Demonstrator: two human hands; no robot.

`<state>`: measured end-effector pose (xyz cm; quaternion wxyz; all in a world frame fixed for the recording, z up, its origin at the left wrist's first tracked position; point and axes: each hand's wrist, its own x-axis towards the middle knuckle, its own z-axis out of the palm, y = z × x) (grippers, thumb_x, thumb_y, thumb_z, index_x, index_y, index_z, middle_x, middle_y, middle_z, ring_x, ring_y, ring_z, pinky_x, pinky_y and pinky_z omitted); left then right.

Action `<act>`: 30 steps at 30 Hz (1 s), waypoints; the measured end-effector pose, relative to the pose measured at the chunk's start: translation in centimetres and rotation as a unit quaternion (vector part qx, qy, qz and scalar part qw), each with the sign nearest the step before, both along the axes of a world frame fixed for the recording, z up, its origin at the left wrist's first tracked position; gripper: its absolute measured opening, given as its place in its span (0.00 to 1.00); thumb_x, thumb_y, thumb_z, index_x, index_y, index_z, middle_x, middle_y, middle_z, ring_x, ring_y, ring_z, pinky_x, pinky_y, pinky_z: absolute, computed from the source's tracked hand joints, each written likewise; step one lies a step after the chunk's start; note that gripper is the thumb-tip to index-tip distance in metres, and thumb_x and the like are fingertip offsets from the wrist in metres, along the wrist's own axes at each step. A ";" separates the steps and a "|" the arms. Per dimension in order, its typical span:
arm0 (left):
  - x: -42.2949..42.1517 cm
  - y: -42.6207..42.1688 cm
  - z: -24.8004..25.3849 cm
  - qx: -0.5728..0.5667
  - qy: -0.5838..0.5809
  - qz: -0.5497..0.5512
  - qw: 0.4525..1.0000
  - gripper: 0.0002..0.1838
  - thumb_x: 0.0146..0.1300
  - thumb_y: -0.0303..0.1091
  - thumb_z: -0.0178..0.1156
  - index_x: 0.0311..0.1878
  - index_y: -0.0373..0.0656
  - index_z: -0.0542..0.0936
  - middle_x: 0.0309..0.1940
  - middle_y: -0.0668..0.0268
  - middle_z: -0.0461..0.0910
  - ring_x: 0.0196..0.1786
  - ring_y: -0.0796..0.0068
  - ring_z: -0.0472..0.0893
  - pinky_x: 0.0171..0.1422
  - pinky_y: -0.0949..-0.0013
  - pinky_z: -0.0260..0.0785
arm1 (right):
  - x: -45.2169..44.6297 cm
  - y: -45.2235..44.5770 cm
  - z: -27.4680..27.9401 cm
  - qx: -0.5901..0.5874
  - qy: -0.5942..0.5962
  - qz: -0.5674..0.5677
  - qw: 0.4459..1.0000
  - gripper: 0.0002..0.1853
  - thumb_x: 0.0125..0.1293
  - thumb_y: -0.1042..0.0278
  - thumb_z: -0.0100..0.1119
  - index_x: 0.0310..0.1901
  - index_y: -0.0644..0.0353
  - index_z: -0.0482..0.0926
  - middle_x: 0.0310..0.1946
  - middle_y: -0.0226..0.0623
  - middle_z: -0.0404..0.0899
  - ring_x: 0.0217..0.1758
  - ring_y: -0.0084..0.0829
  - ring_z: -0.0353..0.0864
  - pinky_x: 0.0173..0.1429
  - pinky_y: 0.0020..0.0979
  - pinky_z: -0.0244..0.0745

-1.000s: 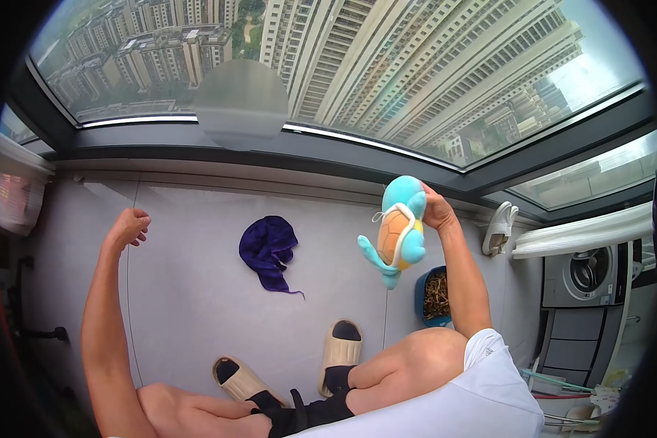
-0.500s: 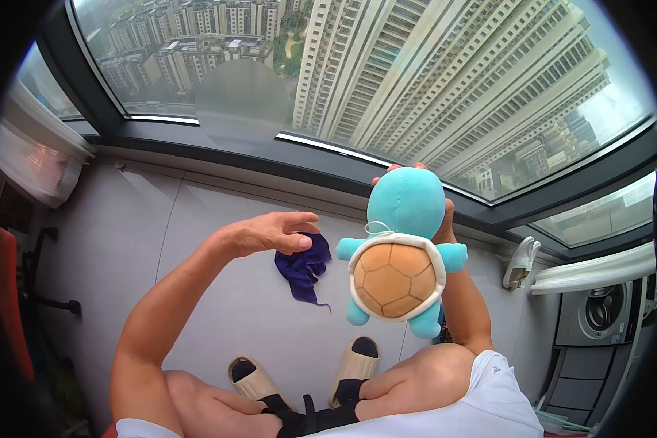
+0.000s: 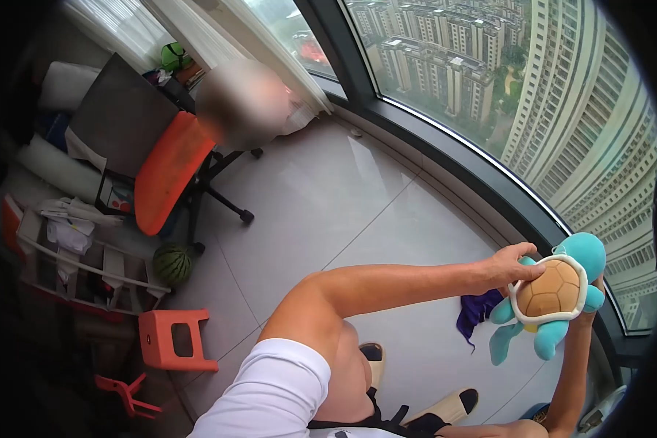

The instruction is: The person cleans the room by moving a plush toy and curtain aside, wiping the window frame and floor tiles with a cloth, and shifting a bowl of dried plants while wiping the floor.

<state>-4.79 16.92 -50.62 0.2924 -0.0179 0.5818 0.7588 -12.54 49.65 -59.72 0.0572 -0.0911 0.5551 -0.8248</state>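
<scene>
White sleeve point(image 3: 281, 372) and bent left arm fill the lower middle, the arm reaching right toward a plush turtle point(image 3: 551, 288). The turtle is held up above the floor point(image 3: 306, 212), its orange shell facing the camera. Its long axis runs on a slant: the blue head points to the upper right, toward the window, while the legs and tail point to the lower left. It sits between the two hands. The left hand point(image 3: 509, 269) grips its left side, thumb lying over the shell's edge. The right hand point(image 3: 599, 283), mostly hidden, holds it from behind on the right side; the finger spread cannot be told. Beige sandals point(image 3: 451, 410) and a crumpled purple cloth point(image 3: 476, 317) are on the floor below. Farther left are a red stool point(image 3: 155, 342), a watermelon point(image 3: 172, 264) and an orange chair point(image 3: 166, 182). Beyond the window frame point(image 3: 445, 139) stand tall buildings point(image 3: 434, 77).
</scene>
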 end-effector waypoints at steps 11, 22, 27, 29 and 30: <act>2.1 -11.1 3.1 0.106 -0.002 -0.009 0.994 0.40 0.69 0.61 0.62 0.73 0.42 0.67 0.62 0.62 0.77 0.61 0.74 0.80 0.66 0.68 0.76 | 2.2 -15.1 7.1 0.232 0.175 0.003 0.957 0.44 0.66 0.47 0.66 0.76 0.58 0.58 0.67 0.42 0.67 0.73 0.37 0.65 0.77 0.42 0.60; 18.6 -23.1 -5.5 0.052 0.008 0.496 0.867 0.27 0.81 0.48 0.47 0.75 0.43 0.65 0.58 0.64 0.80 0.55 0.74 0.82 0.60 0.65 0.78 | 5.8 -13.7 -0.2 0.489 0.013 0.311 0.814 0.17 0.60 0.78 0.54 0.51 0.69 0.81 0.37 0.43 0.82 0.36 0.28 0.82 0.43 0.31 0.79; 27.6 -33.1 -3.7 -0.047 -0.026 0.669 0.741 0.26 0.78 0.46 0.51 0.70 0.40 0.69 0.61 0.59 0.78 0.61 0.65 0.80 0.63 0.57 0.77 | 4.6 -10.7 -1.7 0.489 -0.096 0.323 0.804 0.15 0.60 0.79 0.52 0.47 0.76 0.81 0.29 0.42 0.83 0.29 0.30 0.85 0.34 0.31 0.81; 29.1 -39.0 0.0 -0.096 0.048 0.755 0.647 0.27 0.77 0.46 0.53 0.70 0.38 0.70 0.62 0.54 0.77 0.63 0.60 0.79 0.65 0.56 0.76 | 3.9 -9.6 -2.8 0.485 -0.112 0.310 0.810 0.15 0.61 0.79 0.50 0.47 0.77 0.80 0.30 0.44 0.83 0.28 0.30 0.85 0.32 0.31 0.82; 30.2 -43.5 2.0 -0.105 0.115 0.760 0.631 0.28 0.77 0.47 0.54 0.71 0.38 0.70 0.64 0.56 0.76 0.64 0.60 0.78 0.66 0.56 0.75 | 3.8 -9.5 -3.0 0.480 -0.123 0.304 0.813 0.15 0.61 0.79 0.49 0.47 0.77 0.80 0.30 0.44 0.83 0.28 0.31 0.85 0.32 0.31 0.83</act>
